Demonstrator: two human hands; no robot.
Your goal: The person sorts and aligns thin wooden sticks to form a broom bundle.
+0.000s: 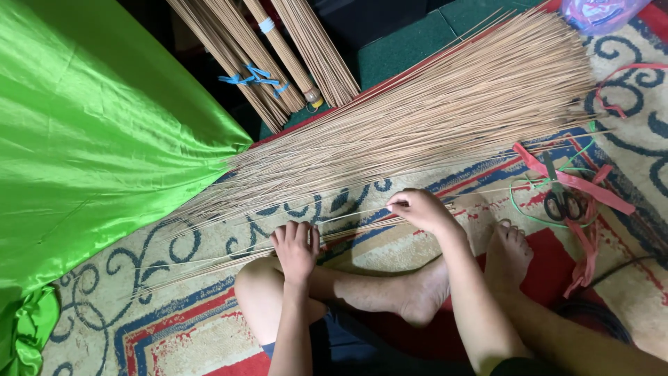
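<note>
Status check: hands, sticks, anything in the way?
Left hand gripping small bundle of thin sticks. Right hand pinching single stick. Scissors and red ribbon lie apart.

the left hand (296, 247) is closed around a thin bundle of sticks (229, 261) lying across the patterned carpet (174, 327), just above a bent knee. the right hand (417, 209) pinches a few sticks beside the big fanned pile of sticks (431, 118). green satin cloth (90, 139) lies at left; scissors (560, 198) rest among pink ribbon (591, 188) at right.
</note>
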